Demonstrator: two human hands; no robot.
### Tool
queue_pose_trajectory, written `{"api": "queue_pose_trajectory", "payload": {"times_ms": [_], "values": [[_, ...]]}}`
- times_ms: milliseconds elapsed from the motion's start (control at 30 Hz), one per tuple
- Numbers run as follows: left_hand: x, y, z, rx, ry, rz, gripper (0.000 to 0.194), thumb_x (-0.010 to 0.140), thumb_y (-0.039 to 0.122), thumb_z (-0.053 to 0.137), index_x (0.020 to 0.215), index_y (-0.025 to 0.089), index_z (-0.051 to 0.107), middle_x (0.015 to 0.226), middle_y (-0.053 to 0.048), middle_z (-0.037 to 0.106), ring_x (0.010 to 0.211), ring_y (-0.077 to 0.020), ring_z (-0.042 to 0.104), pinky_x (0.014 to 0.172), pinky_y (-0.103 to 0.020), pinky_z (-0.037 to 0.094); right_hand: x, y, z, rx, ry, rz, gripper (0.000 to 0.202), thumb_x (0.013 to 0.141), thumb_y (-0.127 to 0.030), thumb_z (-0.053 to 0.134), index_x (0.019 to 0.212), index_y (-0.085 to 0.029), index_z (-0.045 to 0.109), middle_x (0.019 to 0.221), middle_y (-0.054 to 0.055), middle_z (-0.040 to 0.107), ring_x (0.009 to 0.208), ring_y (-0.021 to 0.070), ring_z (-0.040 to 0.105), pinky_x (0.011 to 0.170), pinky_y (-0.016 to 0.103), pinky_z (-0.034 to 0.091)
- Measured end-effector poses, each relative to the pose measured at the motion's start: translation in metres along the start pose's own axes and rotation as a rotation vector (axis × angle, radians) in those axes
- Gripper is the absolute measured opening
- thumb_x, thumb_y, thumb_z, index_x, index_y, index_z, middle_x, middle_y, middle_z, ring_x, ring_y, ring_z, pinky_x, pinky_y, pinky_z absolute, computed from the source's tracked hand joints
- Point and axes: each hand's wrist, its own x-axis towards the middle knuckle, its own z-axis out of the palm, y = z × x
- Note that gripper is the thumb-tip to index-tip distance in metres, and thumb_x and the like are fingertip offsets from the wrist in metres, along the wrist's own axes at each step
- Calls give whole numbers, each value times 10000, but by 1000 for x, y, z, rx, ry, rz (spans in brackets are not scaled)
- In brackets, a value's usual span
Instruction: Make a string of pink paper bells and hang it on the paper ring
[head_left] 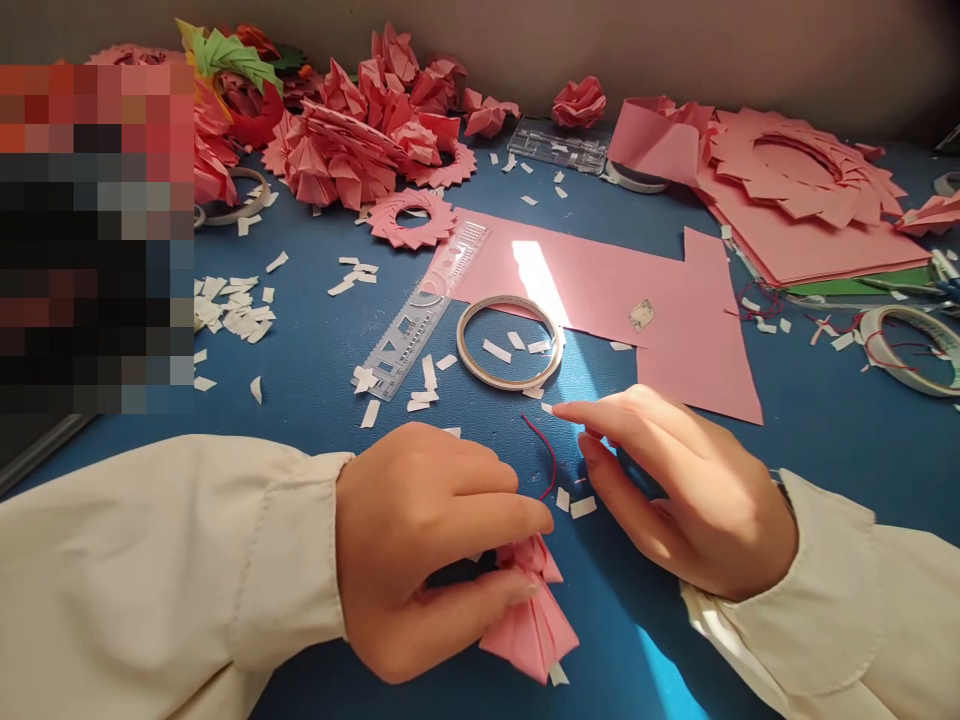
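Left hand (427, 530), grip clamped on pink fold (534, 628), near side of tape roll (504, 384), long axis roughly toward it; white slip (547, 408), just nearside of roll, at forefinger of right hand (694, 490), grip parted, nearside-right of roll.

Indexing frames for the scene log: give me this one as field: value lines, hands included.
surface: blue tabletop, scattered with white paper strips
left hand: pinching a folded pink paper piece between thumb and fingers
right hand: thumb and index fingertips apart; a white scrap at the index fingertip
between hands: red thread, loosely curved
ahead of hands: tape roll lying flat; clear stencil ruler, overlapping a flat pink paper sheet
back: folded pink paper rings and flowers
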Motion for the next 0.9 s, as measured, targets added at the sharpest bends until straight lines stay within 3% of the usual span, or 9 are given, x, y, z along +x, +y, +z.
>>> {"api": "queue_pose_trajectory", "payload": {"times_ms": [167,367,467,767,900], "values": [[-3,-4,1,58,13,34,180,807,177,494,948,144,602,662,-42,636,519,-159,498,454,-307,283,0,-1,-1,-14,-5,-12,264,838,-77,472,1087,-112,552,734,58,592,602,142,491,515,268,413],[-1,-6,-1,227,75,100,137,834,172,511,770,132,625,592,-30,593,497,-145,492,449,-307,291,-1,-1,-1,-17,-9,-33,260,827,-59,474,1070,-77,566,710,67,588,587,142,478,500,269,396],[2,-5,-3,299,32,147,168,848,160,508,739,126,630,546,-17,560,486,-141,471,441,-313,265,-1,-1,0,-24,-12,-37,257,828,-59,463,1062,-67,568,697,72,590,586,147,479,500,273,393],[-1,-5,-4,499,26,270,152,857,135,508,783,97,636,496,-2,521,472,-137,425,420,-299,283,-5,-11,-4,19,-24,-104,218,840,-110,489,1048,-91,553,645,40,582,534,137,432,484,288,334],[-2,-6,-5,618,93,245,135,857,158,535,929,69,605,544,-9,593,493,-141,493,440,-292,378,-9,-20,-2,145,-36,41,230,843,-202,527,1066,-146,545,661,12,589,541,131,469,488,288,355]]}}
